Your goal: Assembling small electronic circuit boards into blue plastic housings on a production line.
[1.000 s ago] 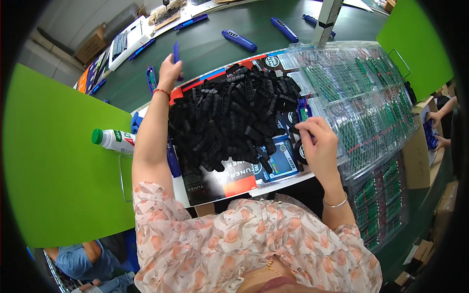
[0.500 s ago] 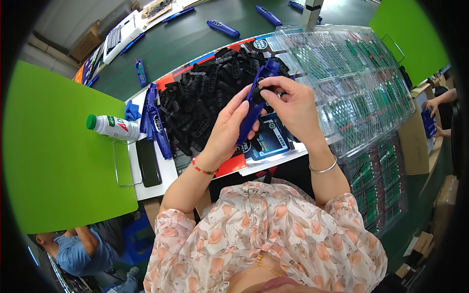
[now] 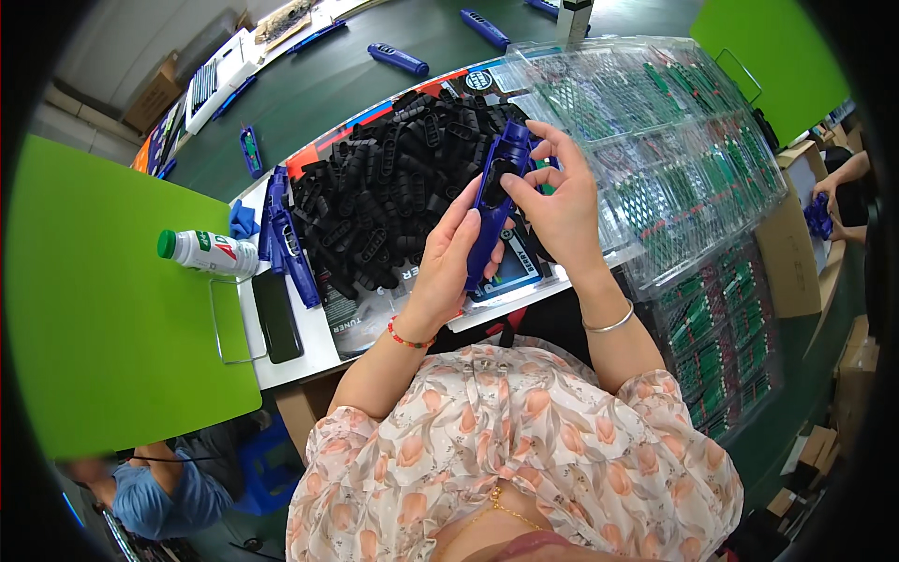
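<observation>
My left hand (image 3: 445, 272) is wrapped round a long dark blue plastic housing (image 3: 484, 245), held tilted above the bench's front edge. A small black slotted piece (image 3: 494, 193) lies in the opening of the housing. My right hand (image 3: 567, 211) is at the upper part of the housing, its thumb pressed on the black piece and its other fingers curled beside the far end. What those curled fingers touch is partly hidden. Behind the hands lies a heap of loose black slotted pieces (image 3: 375, 201).
Clear trays of green circuit boards (image 3: 674, 150) stand at the right. To the left are more blue housings (image 3: 298, 258), a phone (image 3: 279, 317), a white bottle (image 3: 208, 253) and a green panel (image 3: 112, 309). Another person's hands (image 3: 829, 201) work at the far right.
The blue housing has turned so its opening faces up more. The black piece now sits in that opening, under my right thumb. The whole view has shifted slightly.
</observation>
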Motion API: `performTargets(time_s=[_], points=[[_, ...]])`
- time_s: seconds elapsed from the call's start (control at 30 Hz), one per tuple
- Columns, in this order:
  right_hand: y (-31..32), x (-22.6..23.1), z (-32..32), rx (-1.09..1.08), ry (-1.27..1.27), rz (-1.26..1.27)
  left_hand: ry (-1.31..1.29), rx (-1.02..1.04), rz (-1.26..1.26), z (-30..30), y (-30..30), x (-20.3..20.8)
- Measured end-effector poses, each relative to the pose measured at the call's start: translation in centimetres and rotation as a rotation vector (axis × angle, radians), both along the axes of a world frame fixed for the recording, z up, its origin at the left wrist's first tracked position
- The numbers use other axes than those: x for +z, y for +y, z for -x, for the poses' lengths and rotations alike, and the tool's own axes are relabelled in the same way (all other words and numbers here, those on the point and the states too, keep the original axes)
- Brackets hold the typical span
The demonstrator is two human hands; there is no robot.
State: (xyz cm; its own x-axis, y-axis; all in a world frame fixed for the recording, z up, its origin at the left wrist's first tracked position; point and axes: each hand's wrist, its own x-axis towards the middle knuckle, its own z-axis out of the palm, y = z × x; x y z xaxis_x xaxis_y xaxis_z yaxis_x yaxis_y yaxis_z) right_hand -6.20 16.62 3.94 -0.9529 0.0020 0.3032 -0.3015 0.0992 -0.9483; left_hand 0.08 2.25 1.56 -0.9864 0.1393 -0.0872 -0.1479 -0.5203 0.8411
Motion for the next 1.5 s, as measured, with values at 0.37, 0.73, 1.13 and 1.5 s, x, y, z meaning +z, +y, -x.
performTargets(time_s=[0.37,0.73,1.13,1.5], points=[[0.6,0.9,0.3,0.085,-0.038,-0.123,0.090,-0.024,0.139,-0.3,0.0,-0.4],[0.6,0.6,0.8,0.075,0.029,-0.274,0.214,-0.009,0.469,-0.5,0.1,-0.9],[0.4,0.7,0.0,0.158,-0.096,-0.042,0.085,0.032,0.068,0.0,1.0,-0.1],[19.6,2.5,8.4,-0.469,0.186,-0.763,-0.005,0.027,-0.011,1.0,1.6,-0.6]])
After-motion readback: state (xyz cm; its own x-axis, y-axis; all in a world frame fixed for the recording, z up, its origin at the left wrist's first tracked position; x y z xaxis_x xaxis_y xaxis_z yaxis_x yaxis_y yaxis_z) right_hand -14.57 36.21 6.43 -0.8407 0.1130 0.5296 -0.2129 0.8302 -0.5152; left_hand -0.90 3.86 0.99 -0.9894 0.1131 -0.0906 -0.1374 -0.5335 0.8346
